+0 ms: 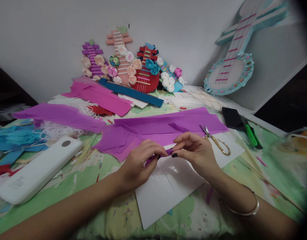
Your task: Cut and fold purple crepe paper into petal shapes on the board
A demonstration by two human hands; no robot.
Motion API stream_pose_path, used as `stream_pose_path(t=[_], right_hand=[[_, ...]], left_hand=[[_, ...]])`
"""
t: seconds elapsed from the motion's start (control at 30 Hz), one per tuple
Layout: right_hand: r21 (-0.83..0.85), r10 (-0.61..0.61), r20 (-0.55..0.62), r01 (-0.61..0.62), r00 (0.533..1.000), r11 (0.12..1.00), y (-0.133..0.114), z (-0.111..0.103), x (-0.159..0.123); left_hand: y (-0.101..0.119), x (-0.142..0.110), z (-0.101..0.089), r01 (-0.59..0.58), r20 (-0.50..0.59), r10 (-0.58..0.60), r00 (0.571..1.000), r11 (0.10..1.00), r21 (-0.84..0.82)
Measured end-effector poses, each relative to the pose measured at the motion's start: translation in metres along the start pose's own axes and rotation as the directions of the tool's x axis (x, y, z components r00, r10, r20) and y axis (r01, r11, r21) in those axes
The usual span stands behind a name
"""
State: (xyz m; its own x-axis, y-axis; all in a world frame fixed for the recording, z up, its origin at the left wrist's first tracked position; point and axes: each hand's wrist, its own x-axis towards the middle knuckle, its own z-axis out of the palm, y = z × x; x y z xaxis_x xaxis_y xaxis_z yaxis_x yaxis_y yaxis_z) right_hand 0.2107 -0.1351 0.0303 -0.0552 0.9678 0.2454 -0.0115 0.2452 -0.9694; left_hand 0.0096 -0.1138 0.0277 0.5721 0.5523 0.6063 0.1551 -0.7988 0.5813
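My left hand and my right hand meet over a white sheet of card and pinch a small strip of purple crepe paper between their fingertips. Both hands are closed on it. Just behind them lie larger purple crepe paper sheets. Gold-handled scissors rest right of my right hand.
A white case lies at the left on the green, paint-stained table. Magenta paper, blue paper and a blue strip are further back. Small paper guitars with flowers lean on the wall. A phone and green cutter sit at right.
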Motion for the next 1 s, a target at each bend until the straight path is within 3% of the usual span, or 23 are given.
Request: stream_pose_path(t=[0.13,0.33,0.53,0.77,0.87,1.0], right_hand=[[-0.084,-0.025,-0.008,0.025,1.0,0.996,0.0,-0.001,-0.001],[-0.238,-0.093,0.196,0.14,0.976,0.961,0.004,0.004,-0.001],[-0.312,-0.142,0.105,0.169,0.984,0.935,0.006,-0.001,0.002],[-0.331,-0.119,0.028,0.122,0.992,0.936,0.01,-0.007,0.004],[-0.353,-0.126,0.047,0.134,0.991,0.926,0.011,-0.007,0.004],[-0.369,-0.116,0.177,0.175,0.977,0.913,0.007,-0.001,0.002]], left_hand=[[-0.001,0.0,0.0,0.004,0.01,-0.004,1.0,1.0,-0.003],[-0.003,-0.001,0.001,0.06,0.081,-0.056,0.995,0.997,-0.049],[-0.005,-0.002,0.004,0.264,-0.018,-0.274,0.962,0.942,-0.205],[-0.011,-0.002,0.0,0.33,-0.009,-0.331,0.943,0.942,-0.066],[-0.01,-0.001,0.001,0.329,-0.036,-0.334,0.942,0.938,-0.111],[-0.009,-0.001,0.003,0.3,-0.005,-0.302,0.953,0.949,-0.101]])
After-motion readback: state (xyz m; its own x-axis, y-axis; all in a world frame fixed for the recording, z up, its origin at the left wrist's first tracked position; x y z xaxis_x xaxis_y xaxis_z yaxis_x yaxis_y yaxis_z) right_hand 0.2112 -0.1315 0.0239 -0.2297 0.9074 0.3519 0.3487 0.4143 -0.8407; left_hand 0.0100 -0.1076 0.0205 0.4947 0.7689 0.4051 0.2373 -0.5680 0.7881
